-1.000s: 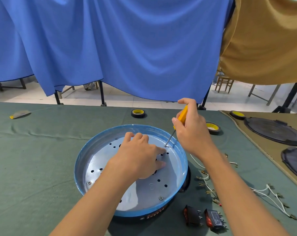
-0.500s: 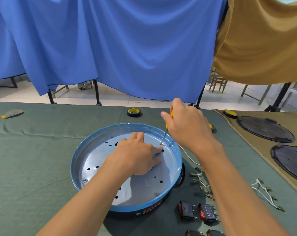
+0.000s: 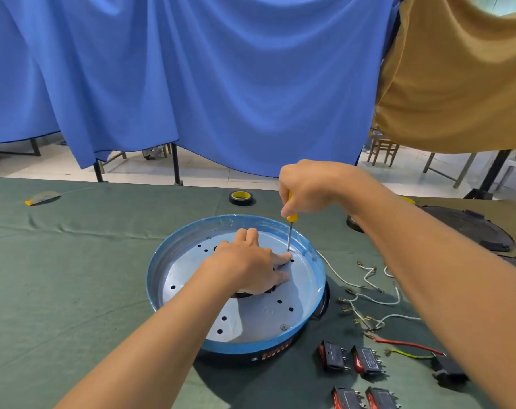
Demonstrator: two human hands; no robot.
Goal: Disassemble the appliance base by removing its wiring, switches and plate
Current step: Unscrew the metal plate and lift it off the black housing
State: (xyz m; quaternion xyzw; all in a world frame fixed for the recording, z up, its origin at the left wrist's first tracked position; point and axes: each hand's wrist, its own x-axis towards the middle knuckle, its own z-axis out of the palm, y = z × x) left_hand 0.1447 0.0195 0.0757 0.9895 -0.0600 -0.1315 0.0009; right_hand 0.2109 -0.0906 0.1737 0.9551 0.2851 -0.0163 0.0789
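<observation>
The round appliance base (image 3: 168,258) with a blue rim lies on the green cloth. Inside it sits a silver perforated plate (image 3: 250,317). My left hand (image 3: 247,267) presses flat on the plate's middle, fingers spread, and hides the central hole. My right hand (image 3: 312,187) grips a yellow-handled screwdriver (image 3: 289,228) held upright, its tip on a screw at the plate's far right edge. Another screw (image 3: 283,327) shows near the front rim. Loose white wires (image 3: 369,302) and several black-and-red rocker switches (image 3: 351,358) lie to the right of the base.
A black tape roll with a yellow core (image 3: 242,197) lies beyond the base. A red and a yellow-green wire run to a black connector (image 3: 445,370) at the right. Dark round covers (image 3: 469,228) sit far right. A small scraper (image 3: 42,198) lies far left. Blue and tan cloths hang behind.
My right hand has raised the screwdriver from a slant to upright, its tip staying on the same screw. My left hand stays pressed on the plate. The view shifted, showing more switches.
</observation>
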